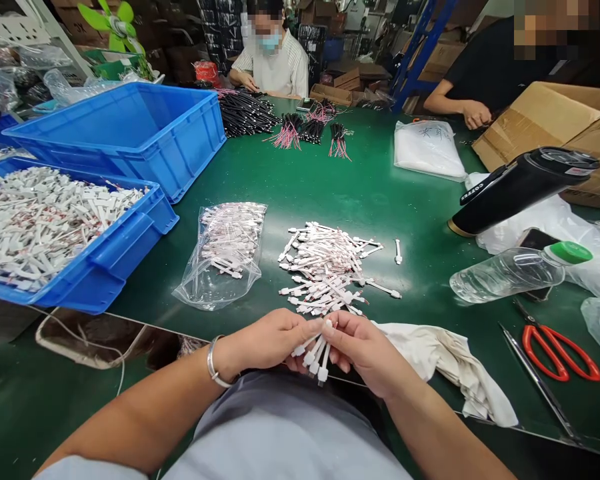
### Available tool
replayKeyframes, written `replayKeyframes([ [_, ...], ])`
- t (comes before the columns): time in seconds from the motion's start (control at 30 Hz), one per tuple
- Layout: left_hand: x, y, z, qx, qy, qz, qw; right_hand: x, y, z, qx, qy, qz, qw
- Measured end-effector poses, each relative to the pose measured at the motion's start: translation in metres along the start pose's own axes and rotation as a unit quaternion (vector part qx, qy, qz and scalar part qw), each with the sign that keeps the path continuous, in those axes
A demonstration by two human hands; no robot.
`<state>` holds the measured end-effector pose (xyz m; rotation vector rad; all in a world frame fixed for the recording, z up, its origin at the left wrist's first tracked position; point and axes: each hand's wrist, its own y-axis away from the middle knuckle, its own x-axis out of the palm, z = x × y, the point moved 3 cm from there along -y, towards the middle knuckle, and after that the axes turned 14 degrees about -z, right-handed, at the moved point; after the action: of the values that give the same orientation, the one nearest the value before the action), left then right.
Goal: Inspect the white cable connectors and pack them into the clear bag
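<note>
Worker's L hand point(263, 341) & R hand point(367, 353) pinch tight on small bunch of white cable leads point(314, 357) at bench edge, just below loose pile of leads point(325, 267) on green bench mat point(300, 180); white rag point(445, 363) beside R hand.

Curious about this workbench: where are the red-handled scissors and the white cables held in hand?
Red-handled scissors point(527, 350): head view, on one handle loop.
White cables point(314, 357): head view, on their ends.

This is a cable-assembly workshop: a long green workbench point(360, 193) carries blue crates point(180, 160) of white connectors point(325, 267), bundles of wires point(245, 113) and cardboard boxes point(555, 127), with co-workers point(280, 73) handling parts along the same bench.
</note>
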<state>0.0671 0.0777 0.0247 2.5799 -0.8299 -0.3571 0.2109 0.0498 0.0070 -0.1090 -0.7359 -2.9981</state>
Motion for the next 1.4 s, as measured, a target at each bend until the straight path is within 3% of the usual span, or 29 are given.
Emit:
replayKeyframes([
  [0.17,-0.005,0.011,0.010,-0.050,0.066,0.008,0.996,-0.001,0.003,0.000,-0.011,0.011,-0.015,1.000],
  [0.23,-0.008,0.016,0.016,-0.084,0.093,-0.011,0.992,-0.002,0.007,0.003,-0.079,0.059,-0.050,0.994],
  [0.27,-0.010,0.019,0.018,-0.104,0.115,-0.030,0.987,-0.003,0.011,0.007,-0.153,0.097,-0.076,0.980],
  [0.3,-0.010,0.021,0.021,-0.124,0.148,-0.048,0.980,-0.003,0.016,0.011,-0.251,0.142,-0.101,0.952],
  [0.33,-0.010,0.023,0.023,-0.141,0.194,-0.056,0.969,-0.004,0.023,0.015,-0.361,0.186,-0.119,0.906],
  [0.4,-0.003,0.027,0.025,-0.157,0.309,-0.033,0.937,-0.001,0.038,0.015,-0.554,0.269,-0.110,0.780],
  [0.43,0.001,0.028,0.024,-0.158,0.364,-0.009,0.918,0.001,0.044,0.011,-0.619,0.304,-0.086,0.719],
  [0.5,0.010,0.029,0.022,-0.154,0.441,0.020,0.884,0.004,0.049,0.001,-0.696,0.354,-0.038,0.624],
  [0.57,0.016,0.028,0.019,-0.148,0.474,0.003,0.868,0.005,0.050,-0.009,-0.727,0.387,-0.019,0.566],
  [0.67,0.020,0.025,0.016,-0.141,0.499,-0.031,0.855,0.004,0.047,-0.020,-0.731,0.419,-0.047,0.537],
  [0.9,0.022,0.012,0.018,-0.149,0.503,-0.068,0.848,0.002,0.047,-0.027,-0.721,0.436,-0.093,0.530],
  [1.07,0.024,0.007,0.015,-0.157,0.482,-0.097,0.857,0.005,0.047,-0.020,-0.721,0.423,-0.101,0.539],
  [1.17,0.021,0.006,0.014,-0.147,0.481,-0.120,0.856,0.001,0.047,-0.019,-0.688,0.396,-0.139,0.592],
  [1.23,0.019,0.005,0.015,-0.136,0.480,-0.129,0.857,-0.006,0.046,-0.019,-0.622,0.344,-0.190,0.678],
  [1.3,0.018,0.004,0.016,-0.130,0.475,-0.130,0.860,-0.012,0.041,-0.022,-0.469,0.283,-0.203,0.812],
  [1.37,0.019,0.004,0.017,-0.128,0.472,-0.129,0.863,-0.010,0.035,-0.028,-0.252,0.218,-0.137,0.933],
  [1.4,0.019,0.004,0.017,-0.128,0.471,-0.128,0.863,-0.006,0.033,-0.030,-0.157,0.187,-0.090,0.965],
])
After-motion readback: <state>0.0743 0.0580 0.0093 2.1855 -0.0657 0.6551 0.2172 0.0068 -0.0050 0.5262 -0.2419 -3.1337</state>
